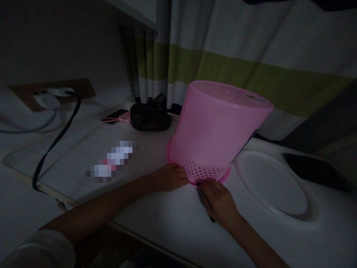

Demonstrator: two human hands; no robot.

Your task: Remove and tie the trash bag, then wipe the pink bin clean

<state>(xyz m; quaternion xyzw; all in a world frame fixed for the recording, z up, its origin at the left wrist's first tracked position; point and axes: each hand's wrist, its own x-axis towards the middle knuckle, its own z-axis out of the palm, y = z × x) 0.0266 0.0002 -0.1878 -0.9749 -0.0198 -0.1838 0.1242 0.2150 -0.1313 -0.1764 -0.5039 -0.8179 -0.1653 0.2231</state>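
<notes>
Poor light; 2 bare hands worked at the near side of a white table [178, 227]. Nearest, the right hand [219, 203] had its fingers closed around a slim dark object [206, 204], kind unclear, its upper end against the bin's rim. The left hand [171, 178] lay beside it, fingers at the rim; whether they pinched or merely rested I could not tell. The pink bin [214, 128] stood mouth down at mid-table, base up, a band of open lattice just above the flared rim. Judged thin plastic: light for its bulk, stiff in the wall, a little springy at the lattice, slippery on the smooth side, apt to crack if forced. Best hold seemed the rim, 1 hand per side, or the lattice for purchase; the broad base offered little. Right of it lay a round white lid-like disc [275, 182], with a dark flat panel [315, 169] beyond. Left, a blurred-out item [111, 160]; farther back, a knotted black bag [150, 116] beside a small pink case [125, 117]. A striped curtain [237, 69] hung behind.
</notes>
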